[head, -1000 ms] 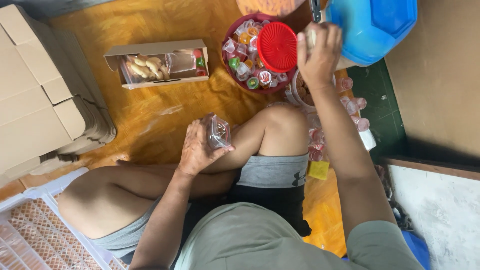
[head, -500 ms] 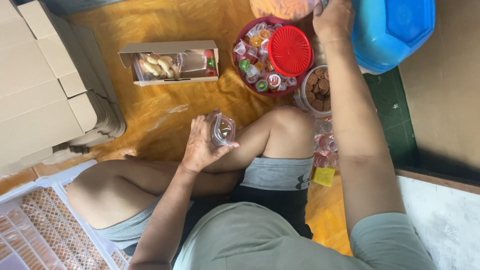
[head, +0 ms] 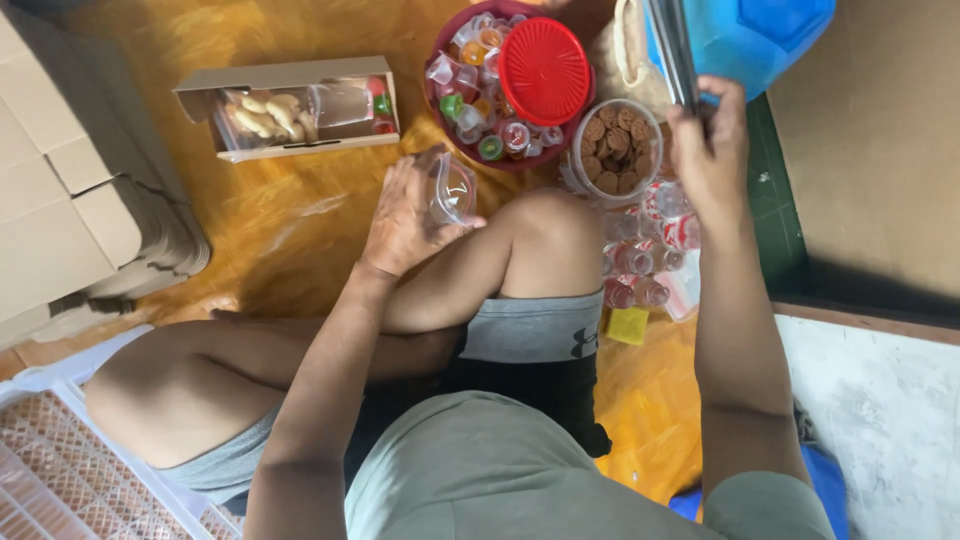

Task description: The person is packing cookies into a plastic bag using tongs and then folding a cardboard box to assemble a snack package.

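A small clear plastic cup (head: 452, 188) is gripped in the left hand (head: 405, 215), held just above the raised knee (head: 545, 225). The right hand (head: 708, 160) is closed around dark tongs (head: 672, 50), raised just beside a tub of brown cookies (head: 612, 148), well apart from the cup.

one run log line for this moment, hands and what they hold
left hand: holds clear plastic cup | right hand: grips dark flat tool | below it: tub of brown cookies

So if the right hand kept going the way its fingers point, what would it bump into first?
Probably the blue plastic container. The right hand points up the picture, its fingertips already at the container's lower edge, gripping something thin and dark. Depth is hard to judge.
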